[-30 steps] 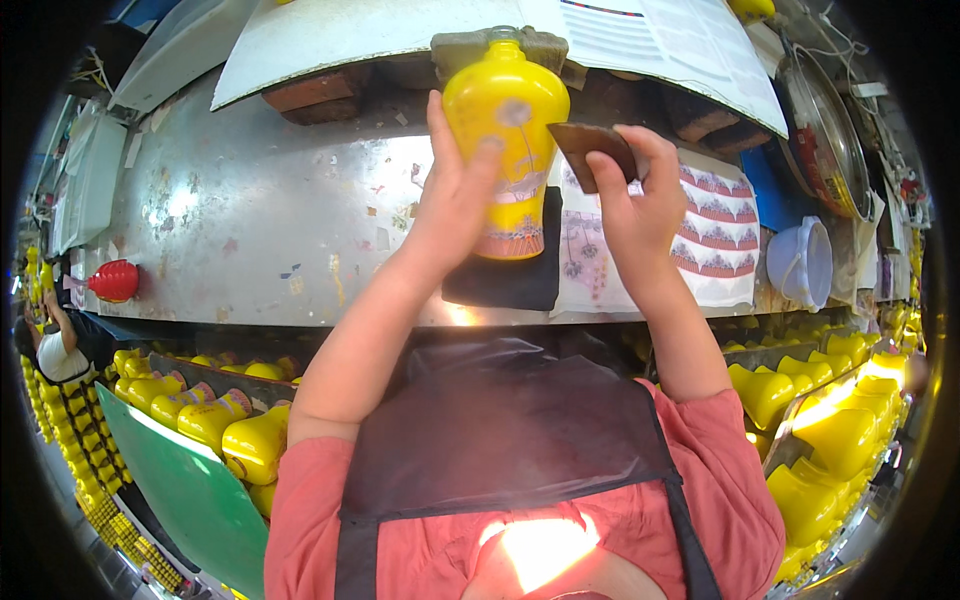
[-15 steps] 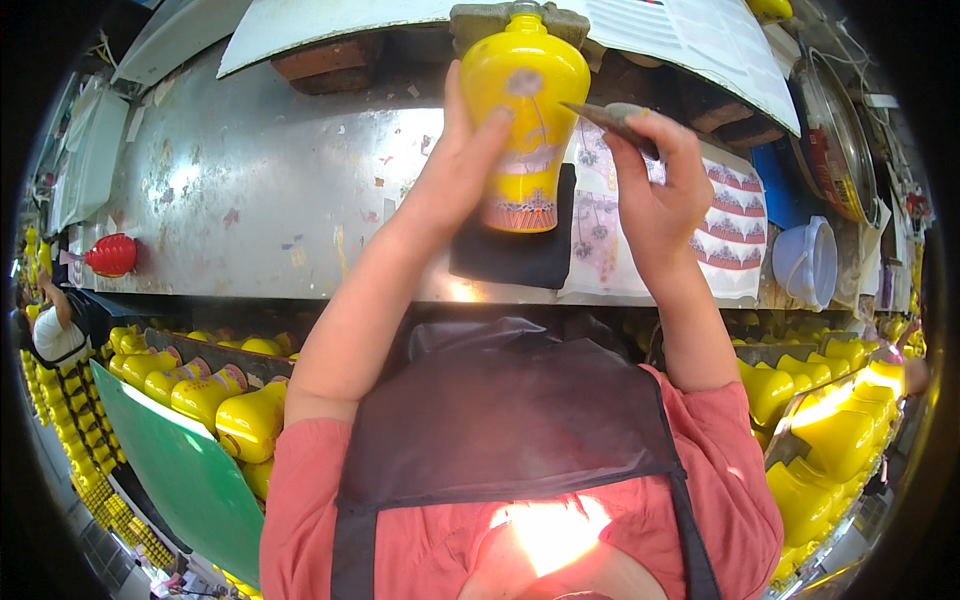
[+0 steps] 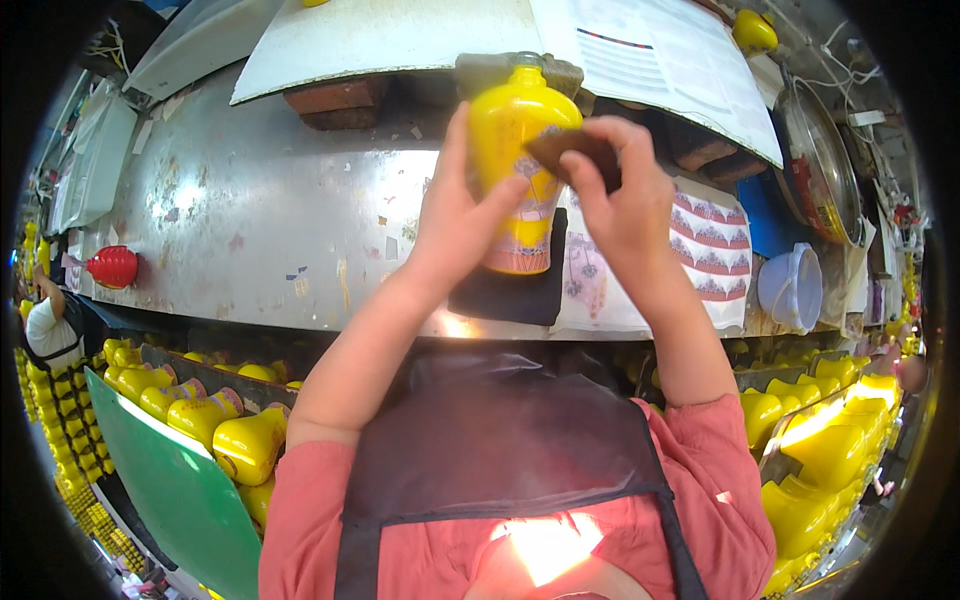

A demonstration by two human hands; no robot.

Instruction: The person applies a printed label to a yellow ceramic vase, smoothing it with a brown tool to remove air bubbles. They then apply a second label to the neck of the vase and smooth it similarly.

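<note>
A yellow vase-shaped bottle (image 3: 522, 108) with flower decals and a patterned band at its base lies on its side over a black pad (image 3: 505, 298). Its neck points away from me, against a grey block (image 3: 484, 72). My left hand (image 3: 455, 215) is wrapped round the bottle's left side, thumb across the front. A dark, flat scraper (image 3: 582, 155) is pinched in my right hand (image 3: 635, 190). Its pointed edge lies over the upper right of the bottle, at a flower decal; whether it touches is hard to tell.
Printed decal sheets (image 3: 712, 245) lie right of the pad, with a pale bucket (image 3: 791, 288) beyond. A red ribbed object (image 3: 112, 267) sits at the table's left. White boards (image 3: 390, 40) on bricks (image 3: 337, 103) edge the back. Many yellow bottles (image 3: 248, 442) flank me; another person (image 3: 52, 325) is far left.
The scraper has moved left, from beside the bottle to over its front, and its face has turned. The bottle has rolled, bringing other decals into view. My left thumb sits lower on it.
</note>
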